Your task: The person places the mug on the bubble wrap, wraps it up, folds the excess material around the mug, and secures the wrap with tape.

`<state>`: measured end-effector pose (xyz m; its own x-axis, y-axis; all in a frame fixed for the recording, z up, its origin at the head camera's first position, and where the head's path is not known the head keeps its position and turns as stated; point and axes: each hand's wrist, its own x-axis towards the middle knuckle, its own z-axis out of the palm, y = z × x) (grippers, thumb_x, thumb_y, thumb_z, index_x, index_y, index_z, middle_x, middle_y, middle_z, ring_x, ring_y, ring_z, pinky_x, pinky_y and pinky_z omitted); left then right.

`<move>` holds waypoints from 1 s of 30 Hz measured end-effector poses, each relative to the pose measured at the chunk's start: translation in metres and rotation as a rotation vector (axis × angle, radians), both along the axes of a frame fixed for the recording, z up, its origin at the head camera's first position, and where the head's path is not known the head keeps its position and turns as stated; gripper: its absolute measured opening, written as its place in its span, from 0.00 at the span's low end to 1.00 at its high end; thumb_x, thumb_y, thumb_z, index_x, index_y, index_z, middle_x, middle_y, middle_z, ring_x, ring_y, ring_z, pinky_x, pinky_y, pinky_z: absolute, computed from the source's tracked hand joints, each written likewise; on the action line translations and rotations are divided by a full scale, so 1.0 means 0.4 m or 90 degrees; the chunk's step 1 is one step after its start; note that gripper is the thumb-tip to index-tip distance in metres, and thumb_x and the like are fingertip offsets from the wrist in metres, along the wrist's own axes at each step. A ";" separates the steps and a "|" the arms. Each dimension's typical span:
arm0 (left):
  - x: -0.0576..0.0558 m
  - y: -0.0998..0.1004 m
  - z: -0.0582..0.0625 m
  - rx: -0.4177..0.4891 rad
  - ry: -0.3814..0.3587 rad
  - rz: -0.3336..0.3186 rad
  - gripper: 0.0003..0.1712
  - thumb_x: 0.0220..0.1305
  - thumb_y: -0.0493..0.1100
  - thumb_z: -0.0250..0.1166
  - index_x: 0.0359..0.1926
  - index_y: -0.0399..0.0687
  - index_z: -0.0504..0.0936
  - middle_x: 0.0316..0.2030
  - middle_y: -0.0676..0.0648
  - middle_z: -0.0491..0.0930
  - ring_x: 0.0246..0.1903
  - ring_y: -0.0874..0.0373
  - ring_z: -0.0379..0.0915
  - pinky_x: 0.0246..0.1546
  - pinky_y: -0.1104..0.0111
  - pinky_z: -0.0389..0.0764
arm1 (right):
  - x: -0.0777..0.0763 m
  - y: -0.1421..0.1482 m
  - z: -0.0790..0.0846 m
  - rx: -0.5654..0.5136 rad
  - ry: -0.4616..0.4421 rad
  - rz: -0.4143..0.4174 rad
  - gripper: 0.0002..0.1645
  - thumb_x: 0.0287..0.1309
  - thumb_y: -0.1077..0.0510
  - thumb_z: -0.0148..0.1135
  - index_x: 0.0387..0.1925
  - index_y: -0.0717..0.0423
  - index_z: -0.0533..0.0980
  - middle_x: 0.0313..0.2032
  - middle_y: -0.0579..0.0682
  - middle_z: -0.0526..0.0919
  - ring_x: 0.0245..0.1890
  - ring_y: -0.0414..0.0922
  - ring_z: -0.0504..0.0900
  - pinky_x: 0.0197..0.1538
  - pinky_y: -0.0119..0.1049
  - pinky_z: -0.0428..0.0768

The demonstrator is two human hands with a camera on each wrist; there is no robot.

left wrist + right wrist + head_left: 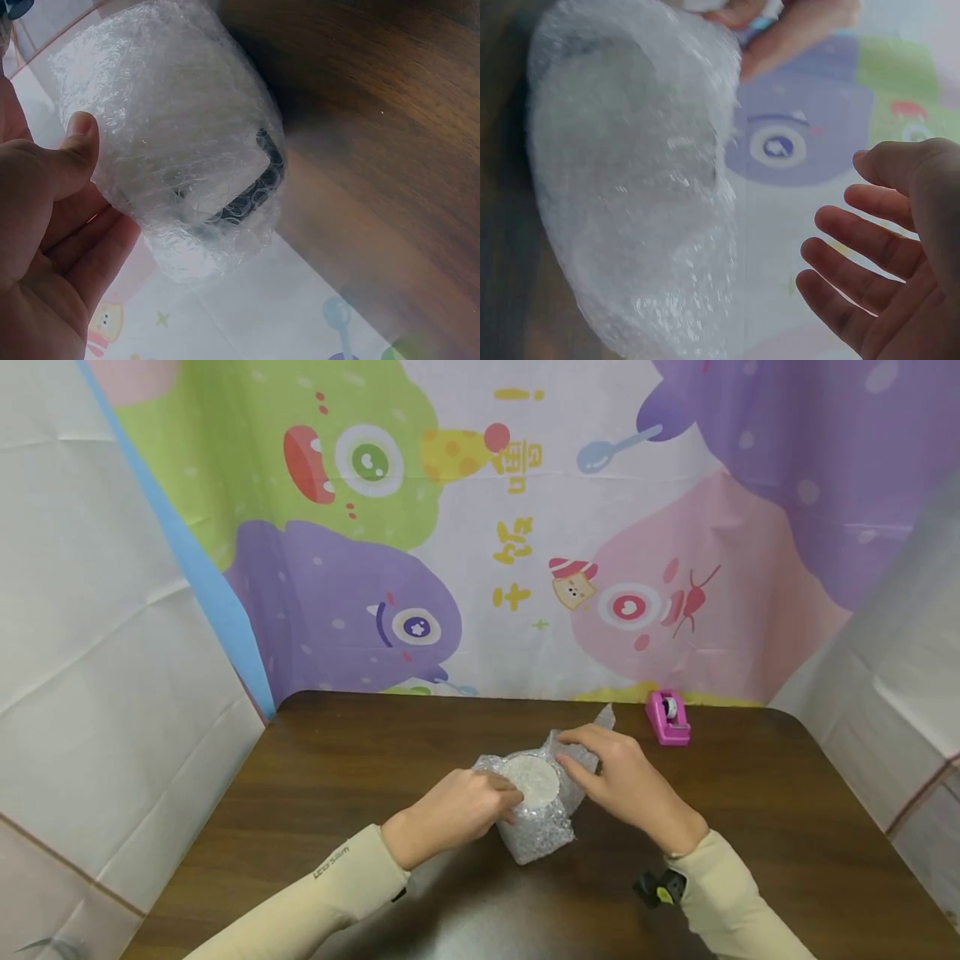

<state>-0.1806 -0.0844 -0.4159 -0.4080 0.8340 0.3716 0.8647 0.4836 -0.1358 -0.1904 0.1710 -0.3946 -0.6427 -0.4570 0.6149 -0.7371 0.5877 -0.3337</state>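
A white, round-topped object [534, 782] stands on the table, wrapped around its sides in clear bubble wrap [534, 835]. In the left wrist view a dark bent strip [251, 191] shows through the wrap [172, 112]. My left hand [465, 806] is at the left rim, fingers curled over the wrap's edge, with the thumb [81, 135] against its side. At the right, my right hand [622, 777] is beside a raised flap of wrap [577, 756]. Its fingers [855, 232] are loosely spread, apart from the wrapped side in the right wrist view.
A pink tape dispenser [667, 718] with a roll in it stands near the back edge of the dark wooden table [337, 760]. Behind hangs a cartoon-printed curtain [487, 652]; pale sheets [112, 610] close off both sides.
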 end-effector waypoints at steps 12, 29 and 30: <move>-0.001 0.001 -0.002 0.017 -0.002 -0.003 0.14 0.62 0.44 0.73 0.24 0.53 0.76 0.22 0.58 0.78 0.26 0.65 0.80 0.26 0.70 0.82 | -0.057 0.065 0.008 -0.143 -0.037 -0.156 0.16 0.60 0.64 0.71 0.49 0.64 0.84 0.43 0.59 0.89 0.43 0.55 0.88 0.45 0.51 0.86; -0.003 0.003 -0.001 0.018 -0.003 -0.013 0.13 0.61 0.43 0.74 0.25 0.53 0.78 0.23 0.58 0.80 0.26 0.65 0.81 0.28 0.70 0.83 | -0.162 0.158 -0.003 -0.211 -0.233 -0.240 0.27 0.69 0.54 0.64 0.64 0.63 0.74 0.59 0.65 0.81 0.56 0.62 0.84 0.59 0.53 0.82; -0.002 0.003 0.000 0.017 -0.003 -0.013 0.12 0.60 0.43 0.74 0.25 0.53 0.79 0.22 0.58 0.80 0.26 0.65 0.81 0.28 0.70 0.83 | -0.167 0.160 -0.006 -0.210 -0.254 -0.241 0.29 0.69 0.52 0.64 0.65 0.63 0.73 0.59 0.67 0.81 0.57 0.63 0.83 0.59 0.55 0.81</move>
<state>-0.1815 -0.0833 -0.4159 -0.3933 0.8315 0.3924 0.8746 0.4699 -0.1191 -0.2572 0.2349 -0.3970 -0.9308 0.0181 0.3650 -0.2812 0.6024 -0.7470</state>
